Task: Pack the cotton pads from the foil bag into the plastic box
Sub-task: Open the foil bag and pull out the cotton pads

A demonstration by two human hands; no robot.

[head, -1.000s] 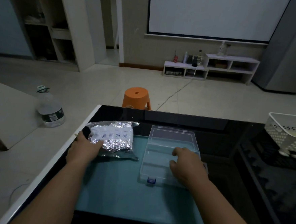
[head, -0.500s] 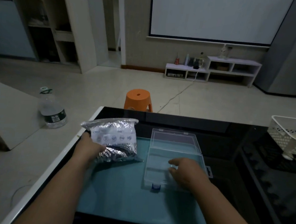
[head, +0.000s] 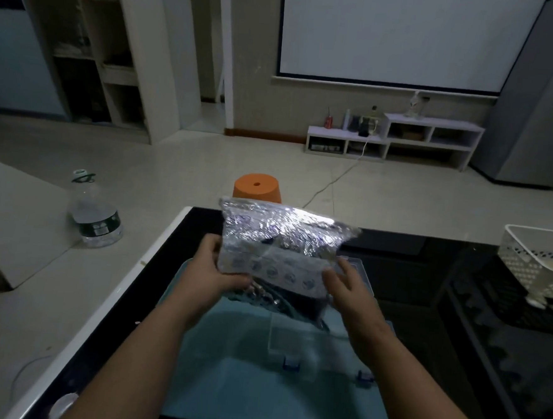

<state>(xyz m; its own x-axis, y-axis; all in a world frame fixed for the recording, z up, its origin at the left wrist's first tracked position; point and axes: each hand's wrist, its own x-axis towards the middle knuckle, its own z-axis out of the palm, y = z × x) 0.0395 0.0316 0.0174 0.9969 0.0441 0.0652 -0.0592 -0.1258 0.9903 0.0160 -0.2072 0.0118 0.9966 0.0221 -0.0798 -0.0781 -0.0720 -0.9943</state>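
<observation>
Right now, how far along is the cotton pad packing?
Early. Done: the plastic box lies open on the teal mat. In hand: the foil bag is held up above the box, the left hand gripping its left edge, the right hand open at its right edge. Left: no pads show in the box, so getting them all out and packed remains.

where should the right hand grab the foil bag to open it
Likely best: pinch the flat top strip of the foil bag at its right corner, coming in from the right. The left hand grips the lower left edge and holds the bag lifted upright, so that thin top edge stands free for the right hand.
</observation>
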